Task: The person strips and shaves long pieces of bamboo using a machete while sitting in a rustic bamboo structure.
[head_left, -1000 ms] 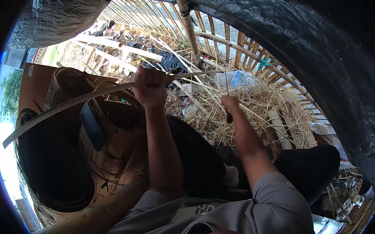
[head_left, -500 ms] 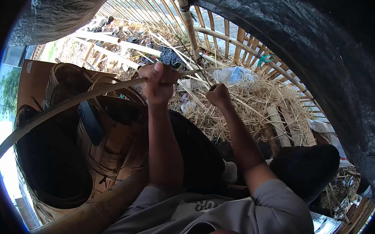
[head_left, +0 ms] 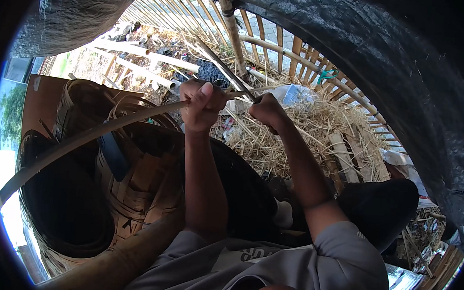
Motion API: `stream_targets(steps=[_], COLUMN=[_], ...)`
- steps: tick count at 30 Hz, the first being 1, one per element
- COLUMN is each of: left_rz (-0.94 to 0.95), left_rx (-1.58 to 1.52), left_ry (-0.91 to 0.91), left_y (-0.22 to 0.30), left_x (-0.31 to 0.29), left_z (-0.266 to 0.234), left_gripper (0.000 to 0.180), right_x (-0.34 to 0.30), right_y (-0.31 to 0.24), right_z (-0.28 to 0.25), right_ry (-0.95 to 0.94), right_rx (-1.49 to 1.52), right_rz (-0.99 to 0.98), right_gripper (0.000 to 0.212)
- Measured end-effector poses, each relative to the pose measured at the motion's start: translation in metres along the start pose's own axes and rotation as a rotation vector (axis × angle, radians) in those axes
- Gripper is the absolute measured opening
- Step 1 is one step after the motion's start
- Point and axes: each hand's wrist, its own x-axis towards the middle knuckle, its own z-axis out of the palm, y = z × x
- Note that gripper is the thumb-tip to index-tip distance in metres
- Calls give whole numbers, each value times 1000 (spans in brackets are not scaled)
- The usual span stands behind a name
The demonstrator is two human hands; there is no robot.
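Note:
My left hand [head_left: 201,105] is closed round a long, thin bamboo strip [head_left: 86,141], thumb up. The strip bows down to the left rim of the view, and its short far end sticks out to the right of my fist. Close by on the right, my right hand [head_left: 267,111] grips what looks like a long knife, its handle hidden in the fist. The dark, narrow blade [head_left: 227,70] slants away up and left, crossing by the strip's far end. Whether blade and strip touch I cannot tell.
Woven bamboo baskets [head_left: 125,191] and a thick bamboo pole [head_left: 124,258] are at my left. A heap of pale shavings [head_left: 307,133] lies beyond my legs. A slatted bamboo fence [head_left: 280,47] runs behind it, with dark plastic sheeting [head_left: 405,86] hanging over the right side.
My right hand has moved left, nearer my left hand, and the blade now shows its broader side. The left hand has shifted slightly right, and the strip's far end has shortened in view.

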Motion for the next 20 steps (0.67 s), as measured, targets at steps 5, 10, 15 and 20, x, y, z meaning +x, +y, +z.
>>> stream_targets(steps=[5,10,15,20], left_rz=[12,39,75,92], left_rx=[-97,-99,-58,237], left_ry=[30,42,4,87], left_y=[-17,-20,-16,-36], left_x=[-2,-3,-11,-7], left_z=[-28,-34,-35,-36], left_gripper=[43,39,37,37], right_x=[41,18,7,68], right_y=[37,13,7,112], right_z=[-11,4,13,-18], right_ry=[-8,108,51,147], right_rx=[-148,-219,-202,-341], right_rz=[154,-137,-134,257], right_gripper=[20,27,26,33])
